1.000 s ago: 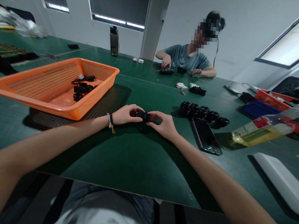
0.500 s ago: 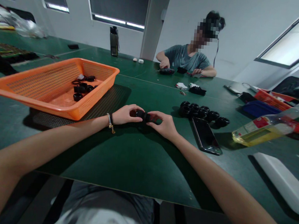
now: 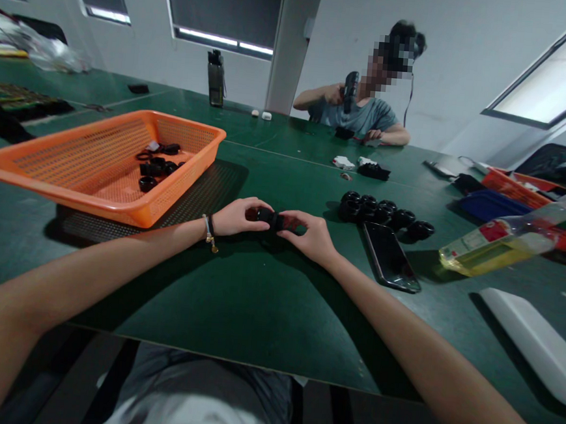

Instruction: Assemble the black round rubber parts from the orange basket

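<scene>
Centrally on the table (image 3: 256, 301), between orange basket (image 3: 96, 158) and phone (image 3: 390, 256), left hand (image 3: 233, 218) and right hand (image 3: 310, 235) fingers grip one black part (image 3: 270, 219).

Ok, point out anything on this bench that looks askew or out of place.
The orange basket sits tilted, its left end lifted off the green table. The oil bottle lies on its side beside the phone. Nothing looks spilled.
</scene>
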`<state>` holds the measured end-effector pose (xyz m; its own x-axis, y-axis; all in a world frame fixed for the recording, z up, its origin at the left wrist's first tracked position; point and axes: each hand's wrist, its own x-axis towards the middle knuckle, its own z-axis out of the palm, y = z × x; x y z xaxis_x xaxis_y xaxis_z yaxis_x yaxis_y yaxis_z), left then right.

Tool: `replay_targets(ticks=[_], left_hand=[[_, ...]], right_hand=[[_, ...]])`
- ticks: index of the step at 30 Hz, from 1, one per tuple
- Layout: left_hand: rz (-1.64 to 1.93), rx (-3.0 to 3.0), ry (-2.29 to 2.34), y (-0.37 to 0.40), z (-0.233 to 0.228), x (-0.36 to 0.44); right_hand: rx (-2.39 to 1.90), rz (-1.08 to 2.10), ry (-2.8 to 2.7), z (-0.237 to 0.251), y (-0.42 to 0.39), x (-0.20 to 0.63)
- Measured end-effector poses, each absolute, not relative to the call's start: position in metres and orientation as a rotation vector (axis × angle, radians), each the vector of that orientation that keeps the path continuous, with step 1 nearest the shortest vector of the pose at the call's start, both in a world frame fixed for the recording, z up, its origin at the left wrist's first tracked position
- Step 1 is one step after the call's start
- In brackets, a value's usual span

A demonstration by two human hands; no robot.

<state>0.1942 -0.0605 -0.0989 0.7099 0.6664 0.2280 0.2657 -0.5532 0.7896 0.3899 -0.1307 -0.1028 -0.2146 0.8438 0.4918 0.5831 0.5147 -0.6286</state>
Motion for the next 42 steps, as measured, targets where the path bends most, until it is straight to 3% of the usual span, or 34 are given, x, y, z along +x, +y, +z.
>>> replay_targets(ticks=[18,42], left_hand=[[0.673,2.056,0.651,-0.0615,-0.0989,0.1949],[0.666,2.078,0.671,-0.0625,-0.0973,0.1953]], right_hand=[[-1.15,0.255,-1.955,-0.1055,-0.1284,0.3922],[-1.198,0.336,-1.912,-0.1047,-0.1293,0.3907]])
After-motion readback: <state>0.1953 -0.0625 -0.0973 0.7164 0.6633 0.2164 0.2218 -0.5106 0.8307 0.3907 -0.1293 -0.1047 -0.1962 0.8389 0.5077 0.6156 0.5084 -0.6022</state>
